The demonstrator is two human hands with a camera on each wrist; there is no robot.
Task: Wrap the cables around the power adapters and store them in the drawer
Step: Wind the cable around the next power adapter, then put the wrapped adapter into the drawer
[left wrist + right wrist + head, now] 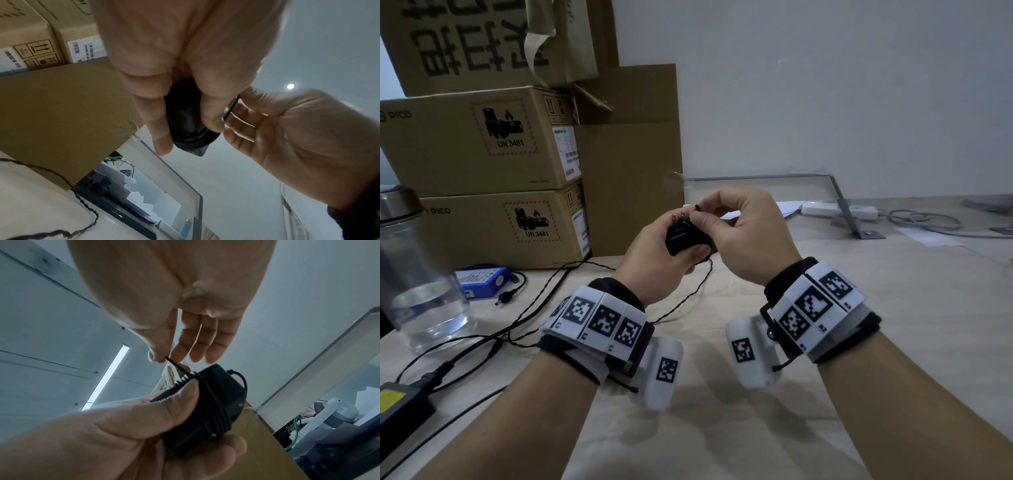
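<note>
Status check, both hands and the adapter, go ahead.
Left hand grips black adapter, cable turns around it. Right hand pinches cable end. Drawer not in view.

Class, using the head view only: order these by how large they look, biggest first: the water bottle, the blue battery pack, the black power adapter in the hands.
1. Water bottle, though it stands nearest the camera, which inflates it.
2. Blue battery pack and black power adapter: unsure, since the left hand covers much of the adapter.

Stacked cardboard boxes (482,147) — water bottle (417,274) beside
</note>
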